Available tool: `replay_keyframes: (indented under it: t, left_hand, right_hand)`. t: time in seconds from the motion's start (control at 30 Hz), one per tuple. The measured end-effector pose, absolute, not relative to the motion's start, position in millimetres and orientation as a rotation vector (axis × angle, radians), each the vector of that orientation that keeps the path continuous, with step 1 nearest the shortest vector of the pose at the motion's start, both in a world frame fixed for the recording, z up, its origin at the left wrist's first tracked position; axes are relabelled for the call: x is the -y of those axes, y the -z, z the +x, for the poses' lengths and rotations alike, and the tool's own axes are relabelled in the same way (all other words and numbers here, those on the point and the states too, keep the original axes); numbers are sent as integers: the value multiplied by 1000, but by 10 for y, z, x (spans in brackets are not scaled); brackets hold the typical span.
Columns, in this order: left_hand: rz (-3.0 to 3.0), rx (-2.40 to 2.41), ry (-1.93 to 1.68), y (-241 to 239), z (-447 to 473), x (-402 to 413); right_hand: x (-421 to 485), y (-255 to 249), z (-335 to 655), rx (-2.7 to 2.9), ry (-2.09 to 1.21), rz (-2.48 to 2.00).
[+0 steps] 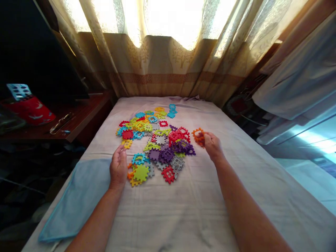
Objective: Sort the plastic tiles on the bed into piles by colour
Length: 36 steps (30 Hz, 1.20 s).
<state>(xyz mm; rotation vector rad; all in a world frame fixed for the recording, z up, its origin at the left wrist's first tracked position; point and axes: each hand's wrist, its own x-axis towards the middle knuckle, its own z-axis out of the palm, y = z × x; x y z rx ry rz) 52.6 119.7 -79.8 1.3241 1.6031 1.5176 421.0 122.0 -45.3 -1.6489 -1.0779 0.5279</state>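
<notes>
My right hand (213, 145) is closed in a pinch on orange interlocking tiles (197, 134) with toothed edges, to the right of the pile. They seem to be two, partly overlapping. My left hand (118, 167) is at the pile's left side, fingers drawn together, with a yellow-orange tile (127, 144) at its fingertips; the grip is partly hidden. Between the hands lies a loose pile of toothed tiles: purple (154, 154), red (168, 174), grey (177, 166) and blue (139, 159). Close to my left hand is a lime-green square tile (141, 173).
A pale cloth (168, 213) covers the work surface. The folded light-blue cloth (78, 199) lies under my left forearm. At left, a dark wooden desk (86, 112) holds a red container (36, 111) and glasses (61, 123). Curtains (162, 63) hang behind.
</notes>
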Motion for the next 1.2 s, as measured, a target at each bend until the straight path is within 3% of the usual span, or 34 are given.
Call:
replay_keyframes:
  t: [0.33, 0.6, 0.77, 1.2]
  left_hand:
    - [1647, -1663, -1438, 705, 443, -1063]
    - [2155, -1474, -686, 477, 102, -866]
    - [2262, -1491, -444, 422, 64, -807]
    - [2312, -1628, -466, 15, -10, -911]
  right_hand:
    - [-878, 744, 4618, 1134, -66, -2107]
    - [-876, 875, 4550, 1216, 240, -2133]
    - [-826, 870, 4518, 1138, 262, -2107]
    - [-821, 919, 4528, 1163, 301, -1818]
